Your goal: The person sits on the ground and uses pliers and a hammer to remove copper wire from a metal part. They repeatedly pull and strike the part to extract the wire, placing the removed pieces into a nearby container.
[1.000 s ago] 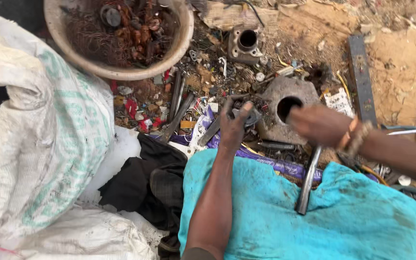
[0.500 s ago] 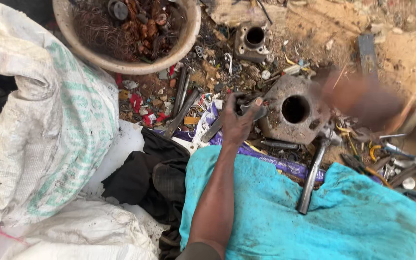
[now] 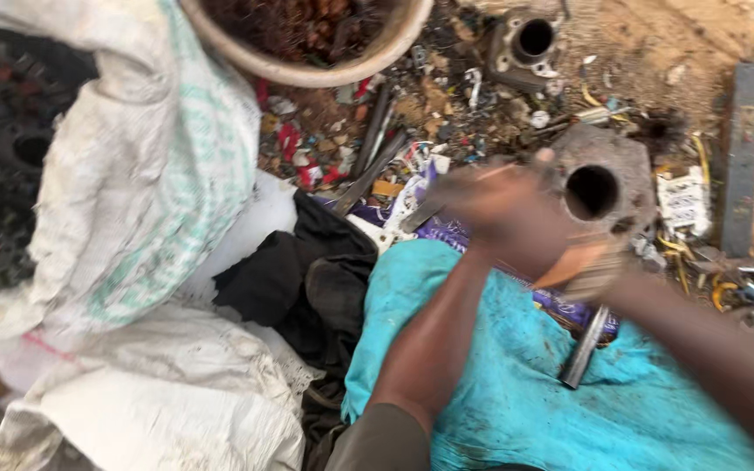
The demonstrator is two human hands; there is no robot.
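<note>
**Hands blur together beside the grey metal block**

Both hands meet at centre frame, badly smeared. The left hand [image 3: 503, 214] overlaps the right hand [image 3: 582, 266]; I cannot tell their grip. At two o'clock, touching them, sits the metal block [image 3: 608, 170] with its round bore. A steel rod [image 3: 585, 347] lies on the turquoise cloth [image 3: 499, 392] at five o'clock.

Sandy ground [image 3: 656, 52] carries everything. Far left sits a bowl [image 3: 307, 70]; white sacks [image 3: 133, 218] lie near left. A metal block [image 3: 604, 174] with a round hole, a flat bar [image 3: 743, 157] far right, rods [image 3: 373, 157] and littered scraps [image 3: 447, 96] lie between.
</note>
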